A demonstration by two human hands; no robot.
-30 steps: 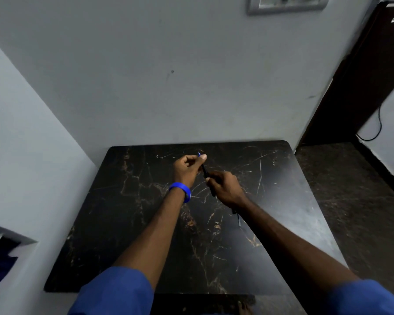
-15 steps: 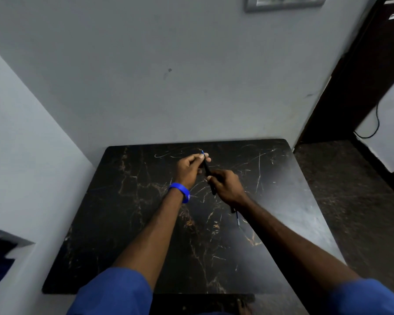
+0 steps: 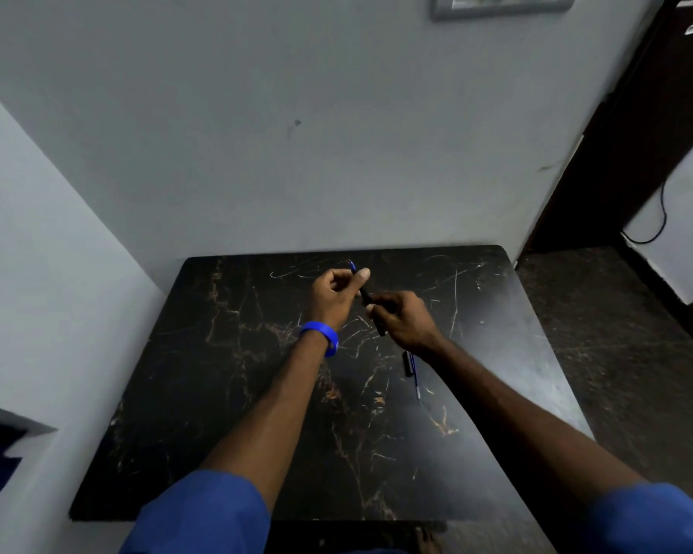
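Note:
Both hands hold one dark pen (image 3: 365, 298) above the far middle of a black marble table (image 3: 217, 393). My left hand (image 3: 335, 293), with a blue wristband, pinches the pen's upper end, where a small blue tip shows past the thumb. My right hand (image 3: 403, 317) grips the pen's lower part, whose end sticks out below the fingers. A second small dark piece with a thin blue refill (image 3: 412, 369) lies on the table just under my right wrist.
The table stands in a corner, with grey walls behind it and to the left. A dark doorway and dark floor lie to the right. A switch plate (image 3: 501, 4) hangs high on the back wall.
Both hands stay on the pen in nearly the same place. The left thumb has shifted slightly along the pen's upper end.

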